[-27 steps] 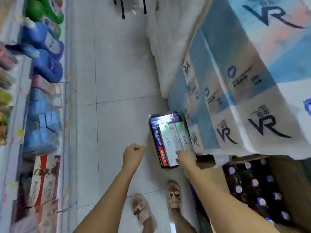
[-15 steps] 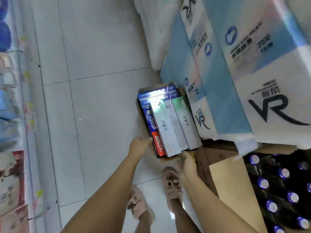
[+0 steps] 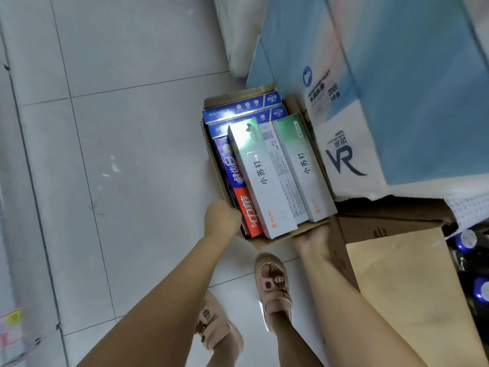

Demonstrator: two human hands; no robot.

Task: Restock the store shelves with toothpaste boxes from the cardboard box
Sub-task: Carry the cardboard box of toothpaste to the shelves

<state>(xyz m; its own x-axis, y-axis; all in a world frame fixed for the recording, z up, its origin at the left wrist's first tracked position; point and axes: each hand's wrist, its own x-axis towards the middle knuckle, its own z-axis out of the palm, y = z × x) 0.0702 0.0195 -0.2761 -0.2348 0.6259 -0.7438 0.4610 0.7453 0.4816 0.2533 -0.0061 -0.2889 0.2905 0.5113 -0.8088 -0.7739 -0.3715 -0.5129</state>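
Cardboard box (image 3: 280, 238): open-topped, on the tiled floor (image 3: 119, 154), directly ahead of the person's feet.

Contents: toothpaste boxes lying flat.
- Two long white-and-green boxes (image 3: 260, 178) run lengthwise on top; the left one is tilted onto its edge.
- A red-and-blue box (image 3: 238, 186) is wedged against the left wall.
- Two dark blue boxes (image 3: 238, 108) lie crosswise at the far end.

Left hand (image 3: 222, 218): at the near-left corner, fingers curled in and apparently gripping the box wall there.

Right hand (image 3: 315, 238): against the near-right corner. Its fingers point down past the rim and are blurred, so I cannot tell whether they clasp it.

Surroundings:
- Stacked tissue packs (image 3: 397, 102) in pale blue wrap press against the box's right side.
- Near right, a larger brown carton (image 3: 397, 274) with an open flap touches the box's corner; bottles with blue caps (image 3: 468, 239) show inside it.
- Two pink slippers (image 3: 275, 276) stand on the floor just behind the box.
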